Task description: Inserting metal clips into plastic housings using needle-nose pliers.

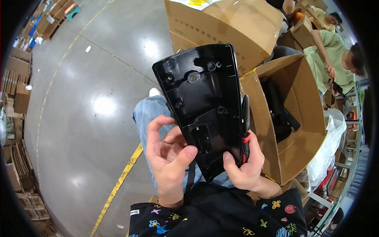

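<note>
A black moulded plastic housing (205, 94) is tilted up in front of me, its inner side with round screw posts and a rectangular opening facing me. My right hand (246, 170) grips its lower right edge, thumb on the face. The same hand keeps a hand tool (246, 138) with a red and black handle and a dark tapered tip along the housing's right side; its exact kind is unclear. My left hand (169, 158) is at the lower left edge, thumb over the rim and fingers bent, some partly behind it; the index finger stands off the housing.
An open cardboard box (294, 138) to my right holds several black parts (278, 110). A larger carton (225, 29) stands ahead. Beyond the open box, a person in a light green shirt (331, 55) handles a dark part. Stacked cardboard (23, 166) lines the far left.
</note>
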Available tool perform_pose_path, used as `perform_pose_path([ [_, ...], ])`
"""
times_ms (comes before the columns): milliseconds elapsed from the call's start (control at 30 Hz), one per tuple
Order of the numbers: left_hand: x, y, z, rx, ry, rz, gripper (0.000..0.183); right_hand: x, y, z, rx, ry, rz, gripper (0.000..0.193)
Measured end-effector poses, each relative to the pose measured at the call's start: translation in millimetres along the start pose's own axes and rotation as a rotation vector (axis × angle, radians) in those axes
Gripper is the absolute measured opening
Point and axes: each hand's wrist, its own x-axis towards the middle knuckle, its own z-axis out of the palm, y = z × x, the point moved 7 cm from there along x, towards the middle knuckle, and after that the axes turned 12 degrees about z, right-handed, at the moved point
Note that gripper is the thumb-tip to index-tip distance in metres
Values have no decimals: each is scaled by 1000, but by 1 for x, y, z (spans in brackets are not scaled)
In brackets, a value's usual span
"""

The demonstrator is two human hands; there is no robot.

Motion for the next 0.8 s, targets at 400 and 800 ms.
perform_pose_path([
  [400, 3, 1, -3, -87, -19, 37, 61, -2, -3, -2, -39, -16, 65, 55],
  [800, 2, 2, -8, -89, 0, 74, 59, 0, -5, 1, -53, -21, 68, 54],
])
